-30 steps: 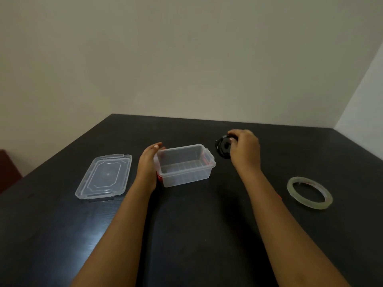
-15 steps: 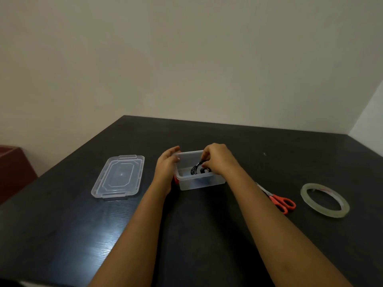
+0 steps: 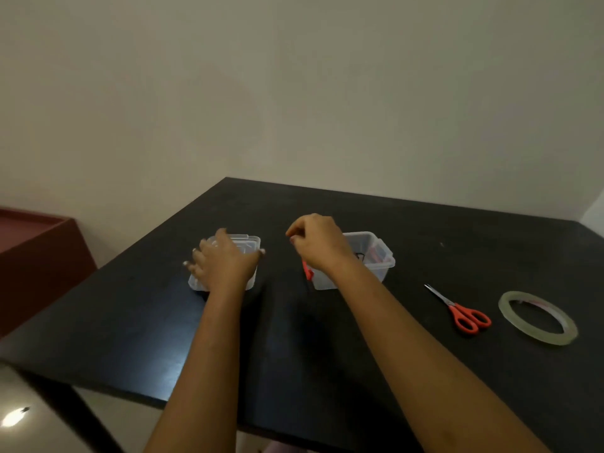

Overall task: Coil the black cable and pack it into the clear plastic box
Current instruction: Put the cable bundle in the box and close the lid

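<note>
Nearest, in the lower right of the frame, lie one pair of red-handled scissors and one ring of clear tape, well apart from the work and not needed.

Further in, left of centre, the left hand lies spread over the one clear lid. Its fingers are splayed towards the lid's left edge and its thumb is at the right edge, with nothing curled under yet. At centre the right hand hovers over the table just left of the box, fingers curled in, with nothing visible in it.

The one clear plastic box sits right of centre. The black cable is already inside, only a dark loop of it showing past the wrist. The box's two red latches show, one at each end.

The step in hand looks like closing up. To do it well, take the lid by both long edges and carry it level across to the box. Check that no loop stands above the rim, then seat all corners before pressing. The free right hand would best steady the box, then snap each latch in turn.

Beyond, at the left edge of the frame, stands one red cabinet.
</note>
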A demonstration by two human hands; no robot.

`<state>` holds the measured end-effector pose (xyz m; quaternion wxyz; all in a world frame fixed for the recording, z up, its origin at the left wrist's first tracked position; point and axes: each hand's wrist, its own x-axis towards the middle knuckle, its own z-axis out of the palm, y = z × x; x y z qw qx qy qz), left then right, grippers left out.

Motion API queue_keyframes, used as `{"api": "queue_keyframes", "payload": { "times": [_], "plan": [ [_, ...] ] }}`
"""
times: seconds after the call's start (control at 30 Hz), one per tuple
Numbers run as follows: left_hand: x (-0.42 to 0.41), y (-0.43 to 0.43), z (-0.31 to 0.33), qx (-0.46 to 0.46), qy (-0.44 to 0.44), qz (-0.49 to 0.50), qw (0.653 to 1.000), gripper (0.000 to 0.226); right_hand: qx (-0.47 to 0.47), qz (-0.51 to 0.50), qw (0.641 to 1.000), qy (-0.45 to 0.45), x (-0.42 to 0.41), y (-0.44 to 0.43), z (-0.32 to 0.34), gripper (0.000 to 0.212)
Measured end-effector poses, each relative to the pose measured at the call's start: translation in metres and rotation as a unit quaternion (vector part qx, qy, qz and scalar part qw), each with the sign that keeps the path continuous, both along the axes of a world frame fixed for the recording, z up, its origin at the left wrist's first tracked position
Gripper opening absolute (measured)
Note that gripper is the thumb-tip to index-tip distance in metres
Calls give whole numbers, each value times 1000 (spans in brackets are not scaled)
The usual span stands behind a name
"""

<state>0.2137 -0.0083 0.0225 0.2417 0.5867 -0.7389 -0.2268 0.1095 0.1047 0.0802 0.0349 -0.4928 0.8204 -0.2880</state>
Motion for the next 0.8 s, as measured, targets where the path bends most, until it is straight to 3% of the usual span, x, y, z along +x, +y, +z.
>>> {"api": "queue_keyframes", "payload": {
  "times": [0.07,0.13,0.33,0.43,0.53,0.6,0.7,0.8],
  "plan": [
    [13,-2,-7,62,-58,-6,996,114,-11,32,999,-16,20,-8,-6,20],
    [17,-2,-17,70,-75,-17,995,122,2,47,999,-25,34,-17,-12,19],
    [29,-2,-15,5,-72,-25,997,99,13,54,996,-73,51,-28,-29,23],
    [41,-3,-6,55,52,-94,993,95,-62,30,995,-70,39,-22,-30,39],
    [55,8,24,177,199,-254,930,79,-123,9,991,-52,23,-13,-26,63],
    [58,16,45,207,193,-336,898,65,-171,3,983,-62,13,-5,-21,67],
    [51,28,60,227,209,-396,865,62,-244,30,958,-148,-3,17,-12,49],
    [42,36,60,278,296,-421,812,61,-246,63,949,-186,-24,44,-2,33]
  ]
}}
